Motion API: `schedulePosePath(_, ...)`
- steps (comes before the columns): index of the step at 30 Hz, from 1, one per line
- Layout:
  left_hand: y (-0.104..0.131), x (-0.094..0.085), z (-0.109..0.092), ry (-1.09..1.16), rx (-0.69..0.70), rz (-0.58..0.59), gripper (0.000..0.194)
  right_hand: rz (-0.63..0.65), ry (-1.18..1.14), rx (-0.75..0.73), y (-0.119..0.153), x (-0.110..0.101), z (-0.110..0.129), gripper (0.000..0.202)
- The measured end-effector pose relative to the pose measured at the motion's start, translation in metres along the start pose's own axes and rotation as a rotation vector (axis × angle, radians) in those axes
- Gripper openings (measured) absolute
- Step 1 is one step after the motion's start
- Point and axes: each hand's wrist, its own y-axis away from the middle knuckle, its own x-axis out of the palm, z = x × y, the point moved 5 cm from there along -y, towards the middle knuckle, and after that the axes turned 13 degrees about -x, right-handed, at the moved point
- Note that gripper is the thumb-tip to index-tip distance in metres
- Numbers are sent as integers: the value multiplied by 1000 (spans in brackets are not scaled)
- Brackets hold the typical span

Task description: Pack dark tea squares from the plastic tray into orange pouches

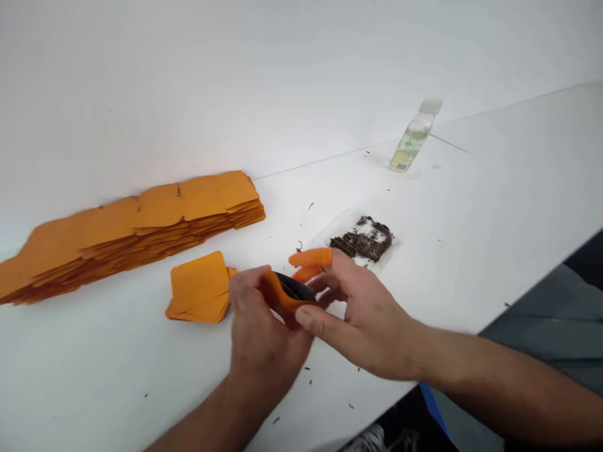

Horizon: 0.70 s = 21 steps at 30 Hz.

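Observation:
Both of my hands hold a small orange pouch [279,295], bowed open over the table, with something dark showing in its mouth. My left hand [264,333] wraps around its near left side. The thumb of my right hand [365,314] presses on the front edge, while orange finger covers sit on two of that hand's fingers behind it. A small pile of flat orange pieces [200,285] lies just left of my left hand. Beyond my right hand is a shallow clear tray [393,251] holding dark brown thin strips [370,242].
A long row of stacked orange pieces [188,204] runs along the wall at left. Near the wall at right stands a clear labelled bottle [412,141] with a white top. Dark crumbs are scattered on the white table [117,358], whose front edge runs diagonally at lower right.

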Motion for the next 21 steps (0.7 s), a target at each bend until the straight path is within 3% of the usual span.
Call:
schedulePosePath(3, 6, -2, -10, 39, 103, 55, 77, -75, 204, -140, 4, -1, 2, 38)
schedulePosePath(5, 3, -7, -17, 97, 101, 183, 70, -81, 347, -203, 2, -4, 4, 35)
schedulePosePath(9, -6, -15, -22, 308, -128, 564, 19, -40, 420, -304, -4, -6, 8, 29)
schedulePosePath(12, -9, -20, -23, 395, -193, 657, 22, -75, 287, -248, -1, -1, 0, 31)
schedulePosePath(14, -16, -30, -18, 354, -196, 587, 27, -136, 220, -203, 4, 4, -9, 38)
schedulePosePath(16, -33, -52, -4, 280, -247, 407, 32, -170, 233, -202, 10, 8, -14, 45)
schedulePosePath(21, -103, -154, 45, 110, -422, -253, 30, -68, 296, -243, 15, 19, -20, 50)
